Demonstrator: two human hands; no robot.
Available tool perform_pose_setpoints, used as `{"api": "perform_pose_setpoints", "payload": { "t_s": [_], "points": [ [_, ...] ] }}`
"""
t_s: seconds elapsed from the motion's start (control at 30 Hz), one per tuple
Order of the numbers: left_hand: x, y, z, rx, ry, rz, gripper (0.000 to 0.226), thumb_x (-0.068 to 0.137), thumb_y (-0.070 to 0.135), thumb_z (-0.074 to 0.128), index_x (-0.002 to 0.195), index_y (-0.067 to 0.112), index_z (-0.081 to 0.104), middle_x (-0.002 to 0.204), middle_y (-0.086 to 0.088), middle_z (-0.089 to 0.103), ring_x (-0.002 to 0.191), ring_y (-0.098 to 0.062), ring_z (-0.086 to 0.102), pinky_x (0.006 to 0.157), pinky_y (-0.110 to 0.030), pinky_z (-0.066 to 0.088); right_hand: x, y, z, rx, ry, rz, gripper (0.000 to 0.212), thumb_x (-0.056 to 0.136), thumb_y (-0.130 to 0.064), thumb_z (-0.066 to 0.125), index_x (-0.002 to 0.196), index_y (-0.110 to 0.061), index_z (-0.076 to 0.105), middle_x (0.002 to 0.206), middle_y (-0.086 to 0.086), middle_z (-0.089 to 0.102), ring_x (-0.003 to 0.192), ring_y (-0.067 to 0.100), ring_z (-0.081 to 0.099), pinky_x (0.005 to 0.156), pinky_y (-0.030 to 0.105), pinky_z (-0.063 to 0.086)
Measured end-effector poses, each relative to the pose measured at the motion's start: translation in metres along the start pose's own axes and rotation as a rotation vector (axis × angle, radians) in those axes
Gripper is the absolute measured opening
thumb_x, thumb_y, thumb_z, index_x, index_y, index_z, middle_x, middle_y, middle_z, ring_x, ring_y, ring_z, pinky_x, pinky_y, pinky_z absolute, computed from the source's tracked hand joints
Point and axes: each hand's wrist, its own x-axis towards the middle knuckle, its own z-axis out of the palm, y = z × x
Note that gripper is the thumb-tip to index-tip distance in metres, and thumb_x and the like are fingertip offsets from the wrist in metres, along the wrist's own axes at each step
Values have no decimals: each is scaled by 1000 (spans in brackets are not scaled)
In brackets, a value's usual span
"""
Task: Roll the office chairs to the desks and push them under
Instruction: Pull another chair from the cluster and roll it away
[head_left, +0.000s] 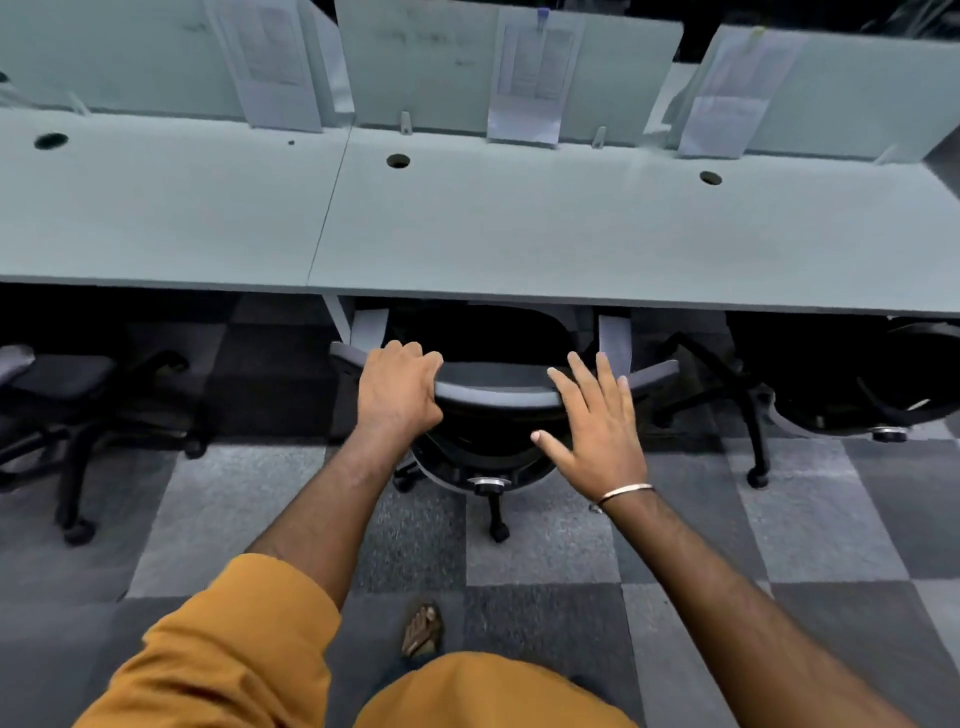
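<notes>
Mustard sleeve (234, 639), lower left, nearest the lens; bare forearm runs from it up and right to the left hand. Sandalled foot (423, 630) on the carpet (545, 551) between the two arms.

Left hand (397, 389): palm down, fingers curled over the top edge of the chair (498, 400) backrest, gripping its left end; thumb tucked below the rim.

Right hand (597, 431): fingers straight and spread, thumb out to the left, palm laid flat against the right part of the backrest top; holds nothing. Thin metal bangle (623, 491) at the wrist; arm extends down to the lower right corner.

Chair: black seat and mesh back with a grey top rail, seat already beneath the desk (467, 228) edge, backrest just short of it; base and casters on the carpet, one caster pointing toward the camera.

Second chair (67, 400), left, stands out from the desk. Third chair (852, 384), right, mostly under the desk.

Desk: pale top, three round cable holes, seam left of centre. Divider panels (431, 62) at the back, each with paper sheets (530, 78) hanging on it, print too blurred to read
</notes>
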Motion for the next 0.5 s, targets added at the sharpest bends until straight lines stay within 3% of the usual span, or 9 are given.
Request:
{"api": "perform_pose_setpoints", "payload": {
  "t_s": [0.23, 0.37, 0.5],
  "points": [
    [24, -28, 0, -25, -26, 33, 21, 72, 23, 68, 83, 26, 50, 78, 4, 46, 77, -21, 44, 73, -35, 34, 17, -39, 12, -13, -113, 166, 109, 84, -58, 72, 165, -32, 4, 171, -3, -21, 155, 27, -28, 118, 71, 13],
    [44, -43, 1, -36, -16, 68, 22, 67, 21, 70, 79, 30, 55, 72, 8, 45, 71, -19, 45, 68, -37, 38, 39, -37, 23, 12, -137, 151, 121, 78, -61, 77, 165, -29, -2, 169, 4, -26, 151, 32, -35, 111, 62, 43],
    [49, -63, 18, -222, 133, 109, 45, 57, 13, 77, 95, 35, 65, 82, 14, 54, 77, -19, 53, 71, -34, 30, 58, -35, 28, -10, -161, 131, 126, 75, -62, 78, 163, -29, -4, 169, 8, -27, 150, 36, -36, 105, 55, 51]
  ]
}}
